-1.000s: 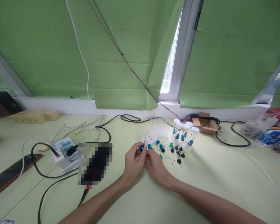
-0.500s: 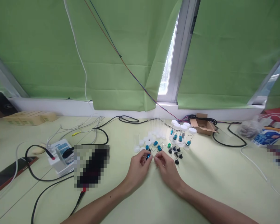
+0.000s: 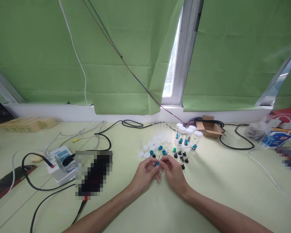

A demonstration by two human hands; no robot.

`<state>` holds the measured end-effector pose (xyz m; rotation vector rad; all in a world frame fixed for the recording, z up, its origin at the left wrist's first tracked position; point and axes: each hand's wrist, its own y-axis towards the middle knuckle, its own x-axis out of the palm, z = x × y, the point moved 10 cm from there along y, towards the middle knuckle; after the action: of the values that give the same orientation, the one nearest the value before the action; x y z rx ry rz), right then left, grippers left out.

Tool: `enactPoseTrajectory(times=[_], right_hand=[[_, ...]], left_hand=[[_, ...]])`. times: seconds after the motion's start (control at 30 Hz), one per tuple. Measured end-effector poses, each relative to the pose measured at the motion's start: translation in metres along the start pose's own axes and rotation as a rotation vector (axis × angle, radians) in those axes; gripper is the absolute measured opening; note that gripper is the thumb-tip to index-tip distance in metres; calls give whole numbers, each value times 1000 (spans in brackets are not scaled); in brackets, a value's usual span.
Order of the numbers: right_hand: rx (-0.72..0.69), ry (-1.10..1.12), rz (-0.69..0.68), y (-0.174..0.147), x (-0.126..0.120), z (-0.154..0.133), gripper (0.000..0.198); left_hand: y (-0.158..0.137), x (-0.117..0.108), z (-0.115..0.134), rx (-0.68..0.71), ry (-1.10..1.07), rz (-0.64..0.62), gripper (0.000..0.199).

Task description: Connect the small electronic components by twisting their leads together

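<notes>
vials (image 3: 187, 139) behind hands | loose caps (image 3: 150, 147) left of vials | cardboard box (image 3: 210, 129) right

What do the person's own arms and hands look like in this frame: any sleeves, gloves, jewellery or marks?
Both forearms are bare up to the frame edge, with no sleeves showing. The left hand and right hand wear no gloves, and no rings, watch or bracelet show. The left forearm has a small dark spot.

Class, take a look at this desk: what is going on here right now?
A person sits at a pale green table. The left hand and right hand meet over a small blue component with thin wire legs, pinched between the fingertips of both. Just behind lie more blue and black components, loose white caps and four capped clear vials standing upright with blue parts inside.
</notes>
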<state>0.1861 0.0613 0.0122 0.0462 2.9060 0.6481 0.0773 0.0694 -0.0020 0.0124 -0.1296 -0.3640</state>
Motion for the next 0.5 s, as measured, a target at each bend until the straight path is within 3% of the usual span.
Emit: enactPoseTrajectory(times=[0.3, 0.5], right_hand=[[26, 17, -17, 1, 1, 4, 19], [51, 58, -41, 1, 4, 8, 20]], left_hand=[[-1, 3, -4, -28, -24, -51, 28], [1, -5, -8, -35, -13, 37, 28]])
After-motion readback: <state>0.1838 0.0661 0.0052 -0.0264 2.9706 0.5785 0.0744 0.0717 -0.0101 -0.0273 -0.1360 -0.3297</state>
